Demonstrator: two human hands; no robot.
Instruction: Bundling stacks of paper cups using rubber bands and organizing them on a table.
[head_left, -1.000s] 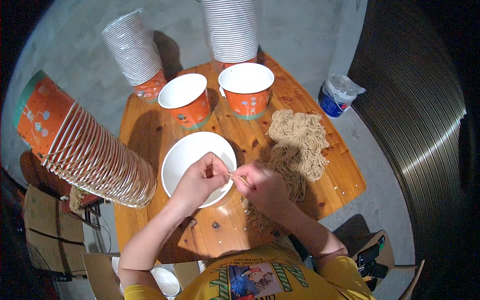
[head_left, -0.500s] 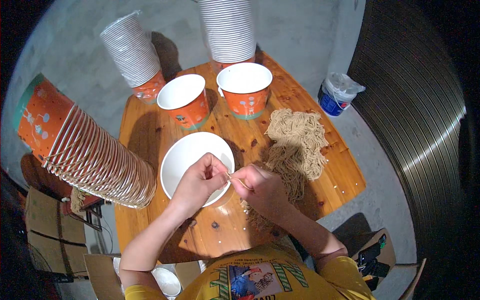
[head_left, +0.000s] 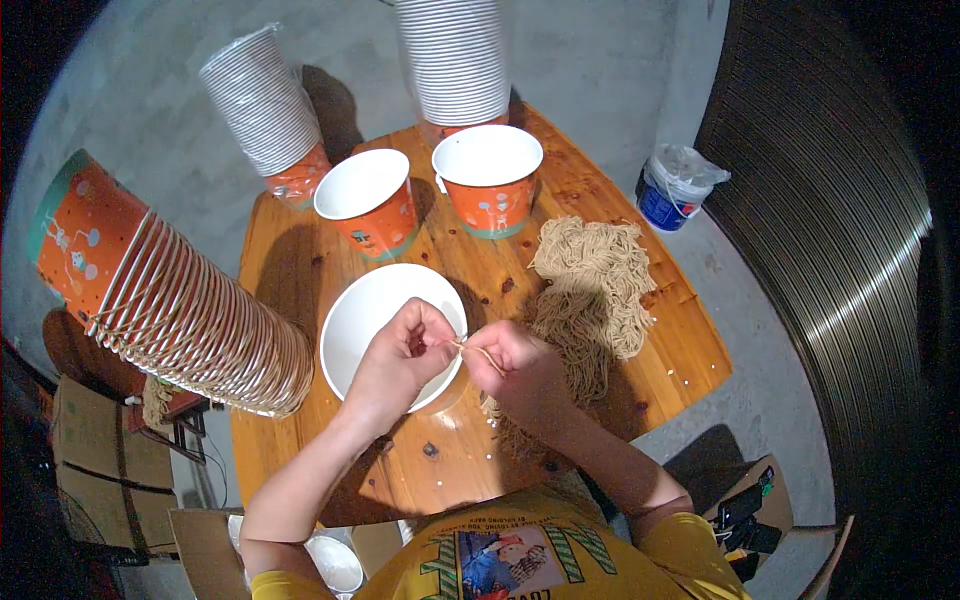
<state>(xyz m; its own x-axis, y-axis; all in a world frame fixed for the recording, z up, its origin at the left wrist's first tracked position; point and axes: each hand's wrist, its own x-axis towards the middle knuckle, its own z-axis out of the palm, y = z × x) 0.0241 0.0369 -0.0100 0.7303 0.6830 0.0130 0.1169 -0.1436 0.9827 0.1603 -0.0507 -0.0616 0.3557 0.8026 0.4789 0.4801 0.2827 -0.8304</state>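
A white-lined paper bucket (head_left: 345,312) sits in front of me on the wooden table, its open mouth facing me. At the right side of its rim, my left hand (head_left: 398,358) pinches a thin tan cord (head_left: 486,354). My right hand (head_left: 520,372) holds the same cord a little to the right, fingers closed around it. A short stretch of cord shows between the fingertips. Whether it passes through the rim is hidden by my fingers. Beside my right hand lies a pile of tan cords (head_left: 605,275), partly in shadow.
Two orange paper buckets (head_left: 385,225) (head_left: 490,205) stand farther back. A nested bucket stack (head_left: 205,315) with cords leans at left. Wrapped stacks (head_left: 262,100) (head_left: 455,65) rise behind. A blue-and-white pail (head_left: 675,195) stands on the floor at right; a cardboard box (head_left: 205,545) is below left.
My right hand's fingers have shifted slightly and a bit more cord shows between the two hands. My left hand stays nearly in place at the rim.
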